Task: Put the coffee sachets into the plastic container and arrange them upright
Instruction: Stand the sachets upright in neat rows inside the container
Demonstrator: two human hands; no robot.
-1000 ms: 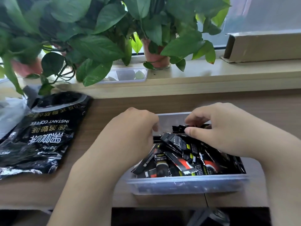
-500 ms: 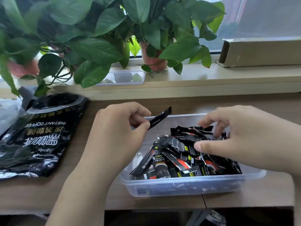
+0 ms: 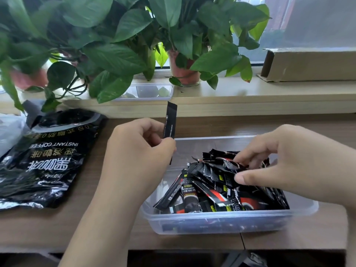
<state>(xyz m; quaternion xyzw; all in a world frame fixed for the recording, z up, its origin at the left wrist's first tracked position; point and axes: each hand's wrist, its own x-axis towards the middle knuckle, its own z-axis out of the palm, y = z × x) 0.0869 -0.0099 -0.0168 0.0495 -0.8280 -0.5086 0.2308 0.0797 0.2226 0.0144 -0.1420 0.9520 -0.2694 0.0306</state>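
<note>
A clear plastic container [image 3: 217,223] stands on the wooden desk near its front edge. Inside lies a jumbled heap of several black coffee sachets [image 3: 212,187], most lying flat or slanted. My left hand [image 3: 138,157] pinches one black sachet [image 3: 170,122] and holds it upright above the container's left back corner. My right hand [image 3: 285,166] reaches into the heap from the right, its thumb and fingers closed on the top sachets.
A large black instant coffee bag [image 3: 44,160] lies flat on the desk at left. Potted plants [image 3: 115,45] hang over the windowsill behind. A small clear tray [image 3: 152,92] and a cardboard box [image 3: 312,64] sit on the sill.
My left hand came out of the container with one sachet, lifted it and turned it from slanted to upright. My right hand stayed in the heap.
</note>
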